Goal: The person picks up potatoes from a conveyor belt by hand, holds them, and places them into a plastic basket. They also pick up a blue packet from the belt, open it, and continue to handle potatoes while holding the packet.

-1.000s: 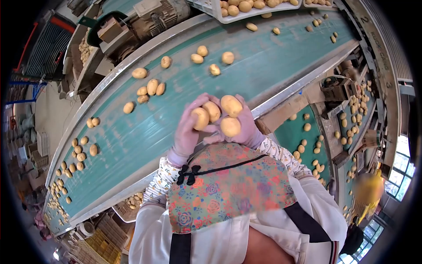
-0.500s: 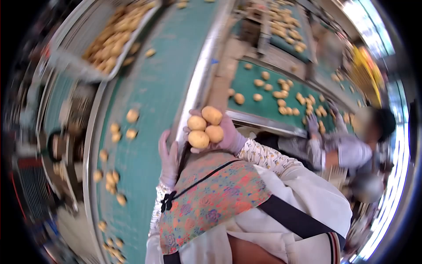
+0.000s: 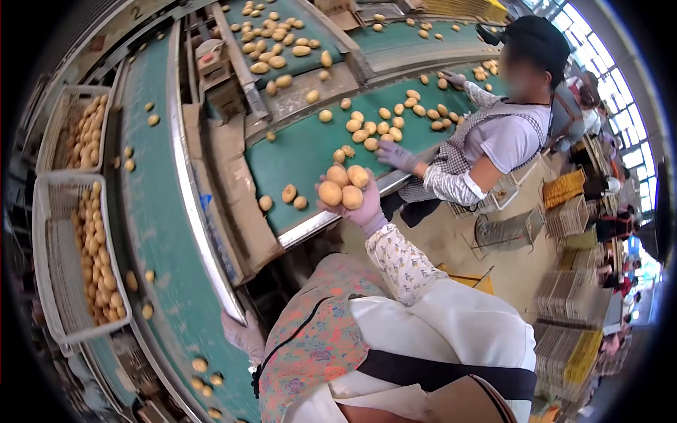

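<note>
My right hand (image 3: pixel 364 209) cups three potatoes (image 3: pixel 343 186), piled loosely. I reckon the top one could roll off onto the green belt (image 3: pixel 305 156) just beyond, since nothing pins it.

No words or brands can be read; the only mark is a faint figure, perhaps a 2, on the metal rail (image 3: pixel 144 10) far left, too small to be sure

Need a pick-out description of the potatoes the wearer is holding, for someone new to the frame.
Find the middle green belt where a co-worker leans in. Above its near metal edge is the wearer's gloved right hand. The cluster of three potatoes sits in that palm, held off the belt, unlike the loose potatoes lying on it.
</note>
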Demonstrator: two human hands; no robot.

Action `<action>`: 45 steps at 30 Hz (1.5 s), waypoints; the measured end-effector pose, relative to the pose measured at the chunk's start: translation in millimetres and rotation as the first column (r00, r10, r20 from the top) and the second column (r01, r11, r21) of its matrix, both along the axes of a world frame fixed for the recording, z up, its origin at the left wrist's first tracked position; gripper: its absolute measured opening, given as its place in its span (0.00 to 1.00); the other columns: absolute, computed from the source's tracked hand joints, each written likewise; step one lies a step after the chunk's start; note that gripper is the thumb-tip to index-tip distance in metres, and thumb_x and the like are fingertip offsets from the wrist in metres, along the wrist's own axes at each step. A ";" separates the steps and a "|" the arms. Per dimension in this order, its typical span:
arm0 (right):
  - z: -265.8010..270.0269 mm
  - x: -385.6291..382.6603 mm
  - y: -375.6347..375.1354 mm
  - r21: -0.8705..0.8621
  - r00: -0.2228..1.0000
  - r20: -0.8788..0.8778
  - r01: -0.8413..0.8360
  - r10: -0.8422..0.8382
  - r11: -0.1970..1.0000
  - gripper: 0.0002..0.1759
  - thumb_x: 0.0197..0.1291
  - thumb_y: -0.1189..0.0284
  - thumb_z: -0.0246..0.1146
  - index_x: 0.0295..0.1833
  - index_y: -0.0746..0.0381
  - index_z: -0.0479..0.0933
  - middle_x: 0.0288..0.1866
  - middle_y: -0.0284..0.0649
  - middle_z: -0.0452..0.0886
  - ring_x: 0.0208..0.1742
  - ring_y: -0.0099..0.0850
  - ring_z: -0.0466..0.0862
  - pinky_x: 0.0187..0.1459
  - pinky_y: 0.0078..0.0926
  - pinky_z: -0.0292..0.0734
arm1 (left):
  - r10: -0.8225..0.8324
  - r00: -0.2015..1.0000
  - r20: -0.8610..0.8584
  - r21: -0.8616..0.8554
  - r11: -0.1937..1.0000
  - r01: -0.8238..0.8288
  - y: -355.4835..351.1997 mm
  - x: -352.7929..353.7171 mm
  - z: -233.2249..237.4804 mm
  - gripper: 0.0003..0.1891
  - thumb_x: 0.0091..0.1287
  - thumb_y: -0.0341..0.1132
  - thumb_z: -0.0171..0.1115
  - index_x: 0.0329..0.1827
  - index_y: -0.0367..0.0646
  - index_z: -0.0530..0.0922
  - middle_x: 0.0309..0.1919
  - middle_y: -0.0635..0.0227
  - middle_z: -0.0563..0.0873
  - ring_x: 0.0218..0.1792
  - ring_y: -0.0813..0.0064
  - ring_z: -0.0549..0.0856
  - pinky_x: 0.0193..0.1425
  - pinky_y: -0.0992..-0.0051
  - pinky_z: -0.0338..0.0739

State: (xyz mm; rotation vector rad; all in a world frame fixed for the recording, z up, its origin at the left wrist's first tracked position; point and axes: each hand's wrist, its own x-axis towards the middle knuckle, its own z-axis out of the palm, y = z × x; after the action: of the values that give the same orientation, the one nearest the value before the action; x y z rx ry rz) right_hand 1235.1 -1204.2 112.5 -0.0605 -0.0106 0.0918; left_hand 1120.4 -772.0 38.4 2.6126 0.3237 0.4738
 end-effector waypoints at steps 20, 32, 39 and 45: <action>-57.7 74.0 -169.0 0.126 0.961 -0.186 0.228 -0.203 0.965 0.37 0.67 0.39 0.50 0.70 0.52 0.70 0.71 0.51 0.69 0.69 0.60 0.73 0.63 0.80 0.66 | 0.146 0.975 -0.168 0.341 0.936 -0.082 32.9 -2.4 -52.6 0.41 0.67 0.63 0.63 0.76 0.47 0.66 0.70 0.60 0.73 0.69 0.57 0.72 0.71 0.57 0.69; -64.2 72.1 -200.7 0.161 0.979 -0.134 0.176 -0.155 0.971 0.39 0.68 0.41 0.48 0.76 0.53 0.61 0.73 0.53 0.64 0.73 0.61 0.66 0.63 0.78 0.66 | 0.196 0.936 -0.293 0.344 0.935 -0.088 26.1 -12.6 -38.0 0.43 0.65 0.63 0.65 0.77 0.48 0.64 0.70 0.59 0.72 0.70 0.56 0.71 0.71 0.55 0.70; -73.3 67.7 -205.5 0.140 0.976 -0.160 0.173 -0.150 0.975 0.40 0.66 0.39 0.51 0.73 0.56 0.65 0.73 0.53 0.65 0.73 0.59 0.66 0.67 0.77 0.61 | 0.273 0.898 -0.344 0.286 0.942 -0.177 -37.1 3.7 8.5 0.43 0.64 0.65 0.65 0.74 0.46 0.69 0.67 0.56 0.76 0.69 0.55 0.73 0.71 0.57 0.69; -102.3 111.9 -301.3 -0.649 0.584 0.755 0.729 0.297 0.218 0.33 0.52 0.60 0.70 0.66 0.53 0.74 0.75 0.54 0.62 0.71 0.59 0.66 0.69 0.59 0.64 | 0.298 0.878 -0.374 0.325 0.929 -0.176 -43.5 1.0 16.3 0.44 0.63 0.66 0.65 0.74 0.45 0.69 0.67 0.56 0.76 0.68 0.54 0.74 0.70 0.58 0.69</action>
State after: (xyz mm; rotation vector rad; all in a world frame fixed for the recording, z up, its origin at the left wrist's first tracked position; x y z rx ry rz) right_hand 1347.0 -1505.5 10.2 -1.4653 -0.9020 -0.3290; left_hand 1121.4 -815.5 54.7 2.9593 0.7821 0.0230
